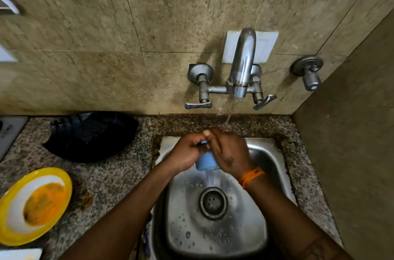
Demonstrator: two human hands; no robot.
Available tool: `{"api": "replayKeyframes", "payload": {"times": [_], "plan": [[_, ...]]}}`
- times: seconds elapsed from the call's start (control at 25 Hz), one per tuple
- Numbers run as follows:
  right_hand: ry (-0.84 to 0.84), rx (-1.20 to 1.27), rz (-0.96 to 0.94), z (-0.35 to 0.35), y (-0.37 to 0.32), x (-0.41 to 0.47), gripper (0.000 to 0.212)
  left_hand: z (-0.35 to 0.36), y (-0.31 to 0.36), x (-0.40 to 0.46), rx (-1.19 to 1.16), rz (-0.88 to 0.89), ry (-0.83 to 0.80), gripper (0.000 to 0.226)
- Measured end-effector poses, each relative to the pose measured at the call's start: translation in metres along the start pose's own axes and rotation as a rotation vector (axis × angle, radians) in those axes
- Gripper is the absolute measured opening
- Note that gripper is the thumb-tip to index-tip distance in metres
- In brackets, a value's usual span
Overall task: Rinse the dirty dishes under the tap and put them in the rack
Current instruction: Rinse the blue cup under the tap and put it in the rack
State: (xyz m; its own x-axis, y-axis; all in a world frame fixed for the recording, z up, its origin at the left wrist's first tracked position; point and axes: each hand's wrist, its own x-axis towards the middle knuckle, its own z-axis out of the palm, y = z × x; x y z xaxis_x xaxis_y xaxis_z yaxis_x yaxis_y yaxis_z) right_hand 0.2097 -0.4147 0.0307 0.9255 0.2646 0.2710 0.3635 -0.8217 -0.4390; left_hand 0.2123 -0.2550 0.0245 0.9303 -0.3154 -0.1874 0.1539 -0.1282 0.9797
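We are gripping the blue cup (pixel 206 160) between both curled hands, left hand (pixel 187 153) and right hand (pixel 229 153) equally near (its long axis running toward us from our fingertips), under the tap (pixel 242 63).

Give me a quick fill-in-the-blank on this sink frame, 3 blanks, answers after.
1. Both hands hold a small ____-coloured cup over the sink.
2. Water from the tap is ____.
3. The dirty plate on the counter has a ____ rim.
The left hand and right hand are both on the cup.
Answers: blue; running; yellow
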Motion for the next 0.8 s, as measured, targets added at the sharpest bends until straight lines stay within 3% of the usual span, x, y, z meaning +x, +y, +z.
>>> {"api": "replayKeyframes", "payload": {"times": [0.08,0.16,0.32,0.52,0.64,0.8], "plan": [[0.170,-0.025,0.175,-0.006,0.007,0.001,0.060,0.005,0.002,0.011,0.154,0.120,-0.016,0.025],[0.338,-0.038,0.326,-0.007,0.008,0.002,0.062,0.029,0.006,0.019,0.290,0.197,0.113,0.032],[0.456,0.101,0.635,-0.011,0.008,0.009,0.077,0.097,0.033,0.004,0.284,-0.003,0.408,0.068],[0.478,0.183,0.609,-0.016,0.016,-0.002,0.070,0.123,0.052,-0.010,0.460,-0.196,0.414,0.113],[0.479,0.229,0.554,-0.022,0.015,-0.003,0.070,0.120,0.055,-0.012,0.453,-0.176,0.440,0.109],[0.515,0.285,0.471,-0.027,0.001,-0.007,0.059,0.088,0.060,0.006,0.236,-0.296,0.484,0.075]]}}
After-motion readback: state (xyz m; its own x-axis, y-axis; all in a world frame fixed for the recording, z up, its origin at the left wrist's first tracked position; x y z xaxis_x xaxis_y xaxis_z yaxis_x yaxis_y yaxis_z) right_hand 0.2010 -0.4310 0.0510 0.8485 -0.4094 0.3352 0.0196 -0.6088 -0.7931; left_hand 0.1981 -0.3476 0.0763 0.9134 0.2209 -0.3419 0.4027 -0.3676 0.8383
